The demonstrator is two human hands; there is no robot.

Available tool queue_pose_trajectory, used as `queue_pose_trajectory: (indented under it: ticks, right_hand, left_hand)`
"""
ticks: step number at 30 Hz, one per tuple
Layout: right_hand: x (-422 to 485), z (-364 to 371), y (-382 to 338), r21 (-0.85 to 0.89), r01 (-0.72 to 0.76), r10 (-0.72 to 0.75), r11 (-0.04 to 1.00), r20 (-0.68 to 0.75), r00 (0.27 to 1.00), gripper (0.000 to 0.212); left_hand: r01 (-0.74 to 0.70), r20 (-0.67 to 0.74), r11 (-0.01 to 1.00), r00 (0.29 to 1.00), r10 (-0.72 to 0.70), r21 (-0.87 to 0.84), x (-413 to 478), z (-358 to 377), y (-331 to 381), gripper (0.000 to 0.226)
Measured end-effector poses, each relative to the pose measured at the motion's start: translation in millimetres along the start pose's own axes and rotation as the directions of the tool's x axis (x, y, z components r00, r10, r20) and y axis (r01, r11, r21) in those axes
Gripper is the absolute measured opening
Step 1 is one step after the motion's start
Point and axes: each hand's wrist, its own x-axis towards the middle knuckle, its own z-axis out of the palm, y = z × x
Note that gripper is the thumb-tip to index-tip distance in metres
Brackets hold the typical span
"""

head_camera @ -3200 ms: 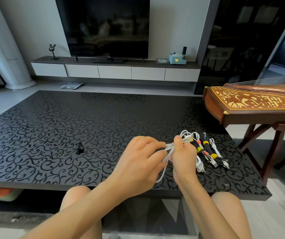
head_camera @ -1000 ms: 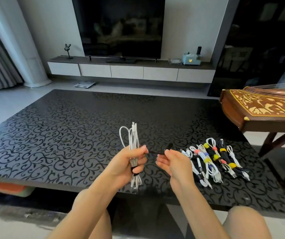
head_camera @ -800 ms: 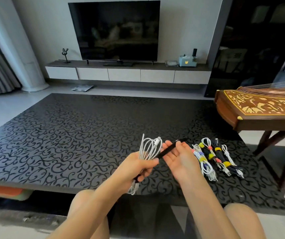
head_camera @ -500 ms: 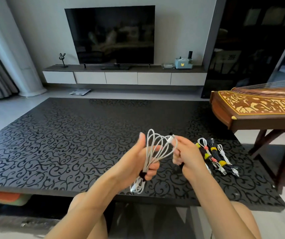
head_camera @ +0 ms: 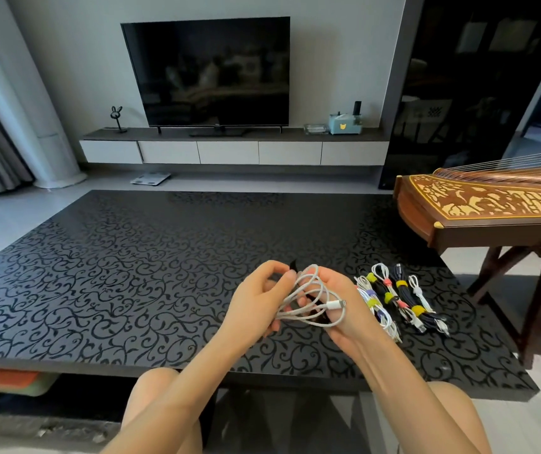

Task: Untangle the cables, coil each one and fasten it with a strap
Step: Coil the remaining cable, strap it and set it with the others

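Head view: over the near edge of the black scroll-patterned table [head_camera: 131,290], the left hand [head_camera: 253,306] pinches the tip of a black strap [head_camera: 293,265], which sticks up at 12 o'clock of its fingertips. The right hand [head_camera: 351,310] cradles the coiled white charging cable [head_camera: 333,304], its fingers seemingly curled through the loops, though these partly hide them. Strapped cable bundles [head_camera: 400,298] lie on the table at 3 o'clock of the hands.

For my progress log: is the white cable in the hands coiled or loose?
Coiled. The white cable lies in loops held between the left hand and right hand. The tip of the black strap sticks up free.
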Motion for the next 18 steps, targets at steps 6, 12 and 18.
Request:
queue_pose_trajectory:
  ticks: [6, 12, 18]
  right_hand:
    - [-9.3, 4.9, 1.6, 0.075, 0.021, -0.021, 0.997, -0.007, 1.000, 0.014]
    - [-27.4, -3.3, 5.1, 0.226, -0.013, 0.015, 0.974, -0.010, 1.000, 0.016]
    - [-36.6, -8.2, 8.0, 0.348, -0.078, 0.066, 0.934, 0.045, 0.997, 0.025]
  left_hand:
    - [-0.155, -0.227, 0.988, 0.962, 0.151, 0.000, 0.5, 6.6, 3.7, 0.021]
    - [-0.100, -0.305, 0.995, 0.948, 0.096, 0.001, 5.9, 7.6, 5.9, 0.025]
    - [0.262, -0.026, 0.893, 0.956, -0.291, -0.367, 9.2, 8.2, 15.2, 0.019]
